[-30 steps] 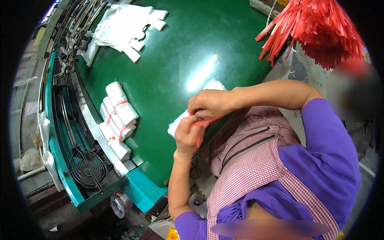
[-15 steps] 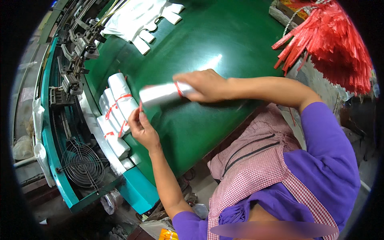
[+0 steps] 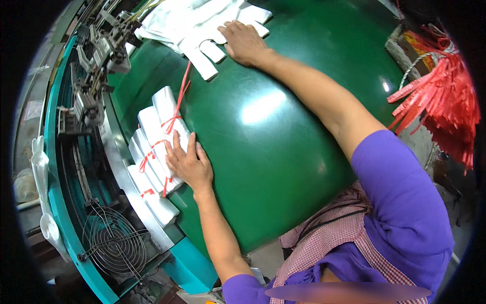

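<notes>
Wrapped white roll (image 3: 164, 104), carried by the right hand (image 3: 245, 43) half a second ago, now lies at the right side of the roll pile (image 3: 158, 207), left hand (image 3: 190, 164) on it, fingers spread. Right hand is now over the far stack of white bags (image 3: 195, 20), fingers extended, pinch cannot be told. Pile sits near the left metal rail (image 3: 151, 223); green tabletop (image 3: 263, 172) lies open rightward to its near edge.

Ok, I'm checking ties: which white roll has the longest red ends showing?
The rightmost roll, with the left hand over its lower part: its red tie's ends stretch toward the white bags; the others' visible ties are shorter.
</notes>
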Demonstrator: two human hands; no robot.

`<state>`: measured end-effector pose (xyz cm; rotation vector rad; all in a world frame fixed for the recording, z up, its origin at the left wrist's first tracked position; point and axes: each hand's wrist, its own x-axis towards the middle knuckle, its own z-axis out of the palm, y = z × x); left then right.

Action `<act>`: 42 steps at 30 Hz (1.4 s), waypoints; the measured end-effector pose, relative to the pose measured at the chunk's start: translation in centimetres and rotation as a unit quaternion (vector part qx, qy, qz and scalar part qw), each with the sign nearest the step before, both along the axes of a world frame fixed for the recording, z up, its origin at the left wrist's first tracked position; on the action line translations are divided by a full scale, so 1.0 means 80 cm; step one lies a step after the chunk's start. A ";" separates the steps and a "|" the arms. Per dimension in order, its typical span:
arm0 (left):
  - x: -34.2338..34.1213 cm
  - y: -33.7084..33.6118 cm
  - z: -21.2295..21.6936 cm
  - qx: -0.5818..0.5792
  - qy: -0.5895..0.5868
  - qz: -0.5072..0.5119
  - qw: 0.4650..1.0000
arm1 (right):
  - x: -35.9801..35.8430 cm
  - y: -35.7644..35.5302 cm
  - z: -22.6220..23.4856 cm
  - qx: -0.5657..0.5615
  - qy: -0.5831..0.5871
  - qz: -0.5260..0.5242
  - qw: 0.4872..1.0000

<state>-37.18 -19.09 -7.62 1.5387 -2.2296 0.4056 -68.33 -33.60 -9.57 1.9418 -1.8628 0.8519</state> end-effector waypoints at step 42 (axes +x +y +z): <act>-0.060 0.230 0.062 0.247 0.131 -0.320 0.905 | -0.115 0.471 0.068 0.252 0.025 0.394 0.884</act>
